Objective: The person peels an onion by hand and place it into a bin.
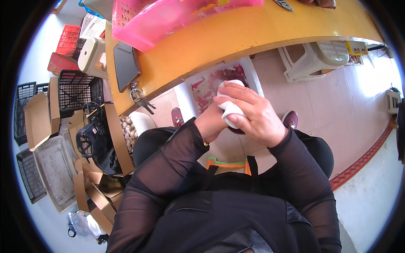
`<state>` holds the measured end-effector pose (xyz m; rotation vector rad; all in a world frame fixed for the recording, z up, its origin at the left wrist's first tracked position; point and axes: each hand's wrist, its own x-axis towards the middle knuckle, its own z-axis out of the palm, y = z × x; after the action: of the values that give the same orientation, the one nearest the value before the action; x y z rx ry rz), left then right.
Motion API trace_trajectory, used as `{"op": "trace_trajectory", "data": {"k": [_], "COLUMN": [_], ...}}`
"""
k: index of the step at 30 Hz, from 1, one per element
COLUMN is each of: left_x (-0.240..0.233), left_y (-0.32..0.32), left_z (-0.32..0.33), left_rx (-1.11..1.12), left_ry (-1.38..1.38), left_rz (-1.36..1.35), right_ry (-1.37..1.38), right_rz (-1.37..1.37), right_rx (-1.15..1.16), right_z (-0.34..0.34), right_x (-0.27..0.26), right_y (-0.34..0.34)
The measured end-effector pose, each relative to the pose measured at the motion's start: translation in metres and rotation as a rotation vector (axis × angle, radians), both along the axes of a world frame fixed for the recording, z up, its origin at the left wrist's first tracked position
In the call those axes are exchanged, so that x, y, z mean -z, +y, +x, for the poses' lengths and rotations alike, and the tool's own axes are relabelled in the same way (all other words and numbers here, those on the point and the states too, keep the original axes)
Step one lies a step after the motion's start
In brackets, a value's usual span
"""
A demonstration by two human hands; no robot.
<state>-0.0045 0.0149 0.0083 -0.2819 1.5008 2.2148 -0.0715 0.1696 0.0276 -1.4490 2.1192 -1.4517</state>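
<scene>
In front of my lap, my right hand [261,115] presses a crumpled white paper towel or cloth [233,110] over my left hand [210,120]. Most of the left hand's fingers are hidden behind the white material and the right hand. A small dark reddish edge [236,130] shows below the right thumb; what it belongs to is not clear. Beneath both hands, on the floor, stands a white box [251,72] holding red and pale scraps, perhaps peelings.
A yellow table [196,44] bears a pink plastic basket [152,31], a smartphone [126,64], keys [140,98] and a knife-like metal tool [283,4]. Garlic bulbs [129,132], cardboard boxes [39,120] and crates [80,90] crowd the left. A plastic stool [332,53] stands under the table.
</scene>
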Motion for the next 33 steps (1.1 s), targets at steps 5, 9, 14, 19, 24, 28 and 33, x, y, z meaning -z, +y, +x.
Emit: {"op": "trace_trajectory", "data": {"k": [5,9,14,19,24,28,33], "left_x": [-0.02,-0.016,-0.01,-0.015,-0.017,-0.014,-0.013], "left_y": [-0.008,-0.006,-0.008,-0.008,-0.014,-0.013,-0.013], "left_z": [0.003,0.007,0.001,0.004,0.005,0.004,-0.001], "left_rx": [0.156,-0.079,-0.287,-0.29,-0.29,-0.416,-0.506], "left_ry": [0.033,0.022,-0.077,-0.081,-0.046,-0.113,-0.163], "left_rz": [-0.175,0.25,0.614,0.539,0.508,0.611,0.716], "right_ry": [-0.556,-1.141,-1.285,-1.391,-1.431,-1.33,-0.324], "right_rz": [-0.007,-0.08,-0.317,-0.351,-0.309,-0.364,-0.327], "right_rx": [0.034,0.056,0.212,0.203,0.165,0.267,0.34], "right_z": [-0.012,-0.014,0.001,0.004,-0.003,0.008,0.013], "right_x": [-0.003,-0.004,0.01,0.008,0.011,0.013,0.01], "right_y": [0.011,0.017,0.007,0.004,0.008,-0.006,-0.011]}}
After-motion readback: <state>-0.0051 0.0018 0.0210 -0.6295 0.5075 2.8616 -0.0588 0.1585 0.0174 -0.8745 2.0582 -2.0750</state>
